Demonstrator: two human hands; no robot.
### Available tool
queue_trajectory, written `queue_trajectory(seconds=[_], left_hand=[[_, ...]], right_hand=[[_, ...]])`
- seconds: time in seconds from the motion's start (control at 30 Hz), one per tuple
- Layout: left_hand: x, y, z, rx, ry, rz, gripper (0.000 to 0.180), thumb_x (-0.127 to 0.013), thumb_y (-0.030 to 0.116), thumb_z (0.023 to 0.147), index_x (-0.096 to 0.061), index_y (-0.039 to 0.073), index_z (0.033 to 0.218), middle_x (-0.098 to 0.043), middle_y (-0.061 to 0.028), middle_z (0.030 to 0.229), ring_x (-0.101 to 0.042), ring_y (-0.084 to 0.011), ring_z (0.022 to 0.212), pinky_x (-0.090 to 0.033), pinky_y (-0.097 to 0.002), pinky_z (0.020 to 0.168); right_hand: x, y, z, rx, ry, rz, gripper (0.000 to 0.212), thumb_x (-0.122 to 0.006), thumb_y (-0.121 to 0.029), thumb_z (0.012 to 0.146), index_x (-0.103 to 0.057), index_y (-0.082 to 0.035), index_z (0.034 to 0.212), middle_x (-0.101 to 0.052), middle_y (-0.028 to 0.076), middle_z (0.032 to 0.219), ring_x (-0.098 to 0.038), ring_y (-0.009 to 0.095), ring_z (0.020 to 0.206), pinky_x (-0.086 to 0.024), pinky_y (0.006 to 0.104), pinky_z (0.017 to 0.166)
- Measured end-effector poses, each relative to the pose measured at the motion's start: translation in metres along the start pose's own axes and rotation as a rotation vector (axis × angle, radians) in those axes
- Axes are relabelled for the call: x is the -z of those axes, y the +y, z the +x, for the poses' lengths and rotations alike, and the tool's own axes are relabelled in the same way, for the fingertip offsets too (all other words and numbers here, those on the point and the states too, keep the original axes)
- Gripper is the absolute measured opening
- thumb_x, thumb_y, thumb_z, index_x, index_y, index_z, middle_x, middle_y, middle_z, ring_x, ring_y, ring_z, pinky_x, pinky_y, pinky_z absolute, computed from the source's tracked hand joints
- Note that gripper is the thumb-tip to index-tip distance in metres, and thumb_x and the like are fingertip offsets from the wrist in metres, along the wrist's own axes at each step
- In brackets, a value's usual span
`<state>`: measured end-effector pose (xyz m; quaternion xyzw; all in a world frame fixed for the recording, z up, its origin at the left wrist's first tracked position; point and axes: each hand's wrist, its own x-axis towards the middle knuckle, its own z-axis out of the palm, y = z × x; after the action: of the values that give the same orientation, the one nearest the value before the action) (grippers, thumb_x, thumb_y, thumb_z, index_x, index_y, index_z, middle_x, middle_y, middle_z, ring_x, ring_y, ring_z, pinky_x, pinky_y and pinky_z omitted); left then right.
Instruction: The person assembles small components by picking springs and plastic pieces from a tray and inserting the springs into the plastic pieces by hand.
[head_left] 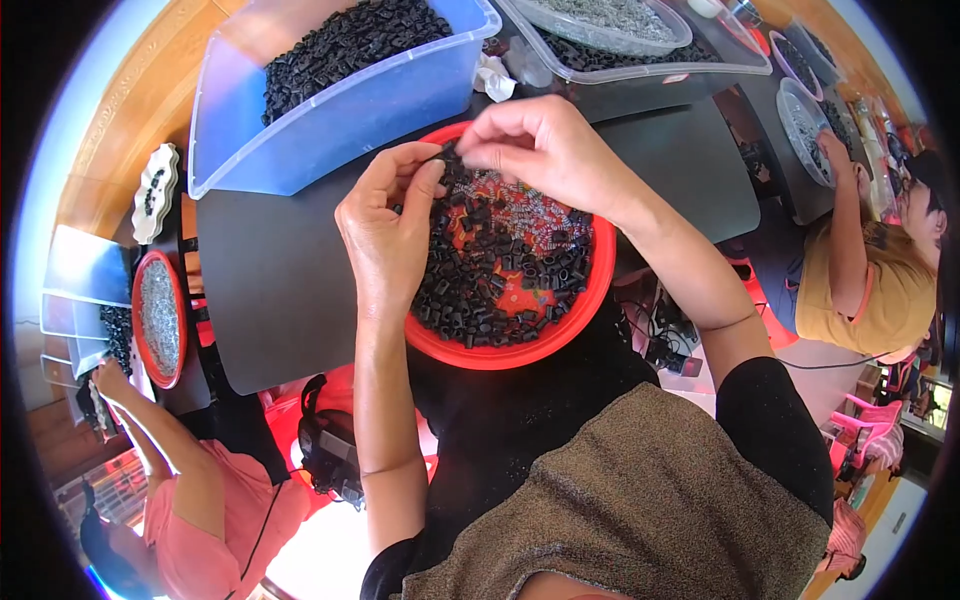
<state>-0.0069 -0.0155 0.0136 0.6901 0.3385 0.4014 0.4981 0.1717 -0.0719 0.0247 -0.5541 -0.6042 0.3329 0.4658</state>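
Note:
Over the far left of a round red tray (508,358), my two hands meet almost fingertip to fingertip. My left hand (388,205) is closed, pinching a small black plastic part (447,158) between thumb and fingers. My right hand (545,145) is closed too, its thumb and fingertips pressed together beside that part; whatever they hold is too small to make out. Short hollow black plastic pieces (480,300) cover the near and left side of the tray. Small silvery metal pieces (535,215) lie scattered across its far right, beneath my right wrist.
A blue-tinted clear bin (330,150) heaped with black parts stands far left. Another clear bin (640,75) bears a tub of metal pieces (610,20). The dark table (275,290) extends both ways. Co-workers sit left (220,500) and right (865,290).

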Motion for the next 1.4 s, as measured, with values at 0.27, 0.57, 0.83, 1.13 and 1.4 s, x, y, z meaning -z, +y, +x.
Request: queue_trajectory(seconds=[0.27, 0.57, 0.83, 1.13, 1.4], left_hand=[[0.008, -0.018, -0.002, 0.079, 0.0, -0.168, 0.012, -0.064, 0.003, 0.09, -0.066, 0.0, 0.101, -0.066, -0.0018, 0.087, -0.061, -0.0073, 0.074, -0.047, -0.0202, 0.066], [0.018, -0.015, -0.004, 0.14, -0.096, -0.372, 0.012, -0.063, 0.007, 0.091, -0.065, 0.001, 0.102, -0.068, -0.0055, 0.089, -0.061, -0.0091, 0.073, -0.045, -0.0211, 0.067], [0.02, -0.016, -0.015, 0.232, -0.073, -0.394, 0.008, -0.063, 0.011, 0.092, -0.063, 0.003, 0.093, -0.066, -0.0043, 0.082, -0.059, -0.008, 0.069, -0.044, -0.0204, 0.063], [0.01, -0.012, -0.018, 0.284, -0.074, -0.29, 0.017, -0.064, 0.01, 0.091, -0.07, -0.001, 0.102, -0.066, -0.003, 0.078, -0.058, -0.0071, 0.067, -0.046, -0.0206, 0.063], [0.005, -0.011, -0.019, 0.257, -0.029, -0.202, 0.012, -0.067, 0.004, 0.088, -0.069, -0.002, 0.098, -0.065, -0.0002, 0.077, -0.056, -0.0048, 0.067, -0.045, -0.0195, 0.062]], right_hand=[[0.005, 0.016, -0.011, 0.279, -0.224, -0.79, 0.01, -0.065, -0.003, 0.077, -0.068, -0.003, 0.087, -0.06, 0.012, 0.08, -0.063, 0.033, 0.076, -0.051, 0.0423, 0.064], [0.004, 0.019, 0.008, 0.233, -0.418, -0.914, 0.01, -0.065, -0.01, 0.078, -0.065, 0.0, 0.08, -0.061, 0.016, 0.077, -0.063, 0.035, 0.076, -0.05, 0.0447, 0.064], [0.001, -0.002, -0.001, 0.221, -0.177, -0.301, 0.011, -0.07, -0.004, 0.076, -0.061, 0.002, 0.08, -0.064, 0.01, 0.073, -0.064, 0.018, 0.063, -0.052, 0.0305, 0.058], [-0.013, 0.015, 0.004, 0.581, 0.001, -0.315, 0.019, -0.075, 0.002, 0.074, -0.065, -0.002, 0.09, -0.067, 0.008, 0.085, -0.066, 0.022, 0.073, -0.055, 0.03, 0.063], [-0.014, 0.018, 0.003, 0.658, 0.074, -0.299, 0.028, -0.075, 0.003, 0.073, -0.069, -0.004, 0.099, -0.069, 0.009, 0.087, -0.068, 0.022, 0.076, -0.056, 0.031, 0.065]])
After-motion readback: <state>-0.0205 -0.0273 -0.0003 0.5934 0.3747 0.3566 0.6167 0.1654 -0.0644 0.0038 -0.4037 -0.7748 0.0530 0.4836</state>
